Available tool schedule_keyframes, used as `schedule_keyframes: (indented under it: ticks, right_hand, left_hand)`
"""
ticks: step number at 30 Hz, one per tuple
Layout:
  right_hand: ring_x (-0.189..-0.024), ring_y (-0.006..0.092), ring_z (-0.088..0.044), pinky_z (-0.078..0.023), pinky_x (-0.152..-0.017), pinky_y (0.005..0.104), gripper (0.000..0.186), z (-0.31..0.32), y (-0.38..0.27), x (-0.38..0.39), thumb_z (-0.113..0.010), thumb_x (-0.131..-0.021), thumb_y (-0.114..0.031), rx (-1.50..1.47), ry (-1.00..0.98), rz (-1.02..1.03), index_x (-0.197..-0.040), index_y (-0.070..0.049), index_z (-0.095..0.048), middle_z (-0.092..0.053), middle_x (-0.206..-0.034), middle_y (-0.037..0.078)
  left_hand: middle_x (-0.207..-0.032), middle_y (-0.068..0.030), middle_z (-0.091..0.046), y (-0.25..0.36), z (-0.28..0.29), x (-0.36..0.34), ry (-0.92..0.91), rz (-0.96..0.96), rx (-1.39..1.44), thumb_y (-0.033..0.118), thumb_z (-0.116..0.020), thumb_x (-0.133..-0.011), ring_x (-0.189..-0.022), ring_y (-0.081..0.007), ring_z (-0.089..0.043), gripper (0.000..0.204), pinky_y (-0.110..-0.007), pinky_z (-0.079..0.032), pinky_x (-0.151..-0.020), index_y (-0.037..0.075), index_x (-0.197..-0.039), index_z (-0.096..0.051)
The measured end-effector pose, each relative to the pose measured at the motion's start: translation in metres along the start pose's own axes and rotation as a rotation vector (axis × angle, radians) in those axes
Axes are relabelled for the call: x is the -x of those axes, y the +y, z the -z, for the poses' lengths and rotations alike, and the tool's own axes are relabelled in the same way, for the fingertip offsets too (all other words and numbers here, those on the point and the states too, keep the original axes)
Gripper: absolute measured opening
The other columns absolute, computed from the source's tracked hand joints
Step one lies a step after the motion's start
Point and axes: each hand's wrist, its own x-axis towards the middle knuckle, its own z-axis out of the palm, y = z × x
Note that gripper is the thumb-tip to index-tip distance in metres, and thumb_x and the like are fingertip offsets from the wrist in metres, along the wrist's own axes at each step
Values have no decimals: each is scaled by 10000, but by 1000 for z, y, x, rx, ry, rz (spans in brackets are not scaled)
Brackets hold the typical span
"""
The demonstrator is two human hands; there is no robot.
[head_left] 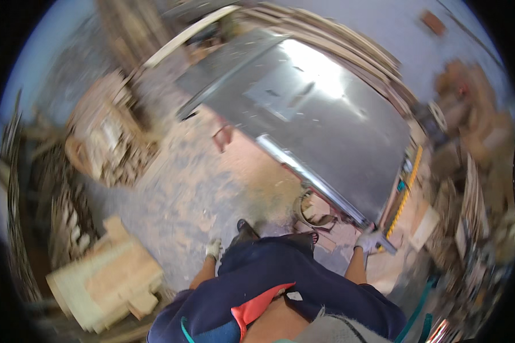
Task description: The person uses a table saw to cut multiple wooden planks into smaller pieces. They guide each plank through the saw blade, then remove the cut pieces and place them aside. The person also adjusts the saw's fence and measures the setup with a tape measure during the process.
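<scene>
Hanging half-curled, left hand looks empty; right hand, grip unclear, touches one table.

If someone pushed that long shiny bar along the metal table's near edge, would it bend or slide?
The shiny bar would probably stay stiff, as it looks metallic. Its glossy surface suggests it may feel slippery. Being long and narrow, it could swing awkwardly if lifted only at the end by the right hand.

The person's gloved right hand was at the near corner of a shiny grey metal tabletop. The gloved left hand hung above a dusty floor.
</scene>
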Motion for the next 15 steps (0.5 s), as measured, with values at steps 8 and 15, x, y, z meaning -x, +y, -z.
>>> schedule_keyframes:
  ticks: [8, 15]
  right_hand:
    - [-1076, 346, -642, -522, -870, 479, 403, -115, -49, 163, -587, -1013, -298, 185, -1296, -108, -1317, -37, -542, -621, -1179, 223]
    - [-922, 334, -687, -552, -730, 480, 282, -229, -166, 224, -597, -978, -276, 109, -1798, 772, -1155, -58, -618, -662, -976, 181]
  left_hand:
    - [-1178, -221, -713, -52, 81, -30, 365, -54, 154, 332, -688, -871, -1062, -329, -696, 536, -433, -524, -975, -42, -1254, -669]
    - [-1311, -243, -662, 14, 96, -105, 404, -179, 339, 370, -695, -906, -1176, -337, -645, 708, -409, -494, -1004, -76, -1430, -525]
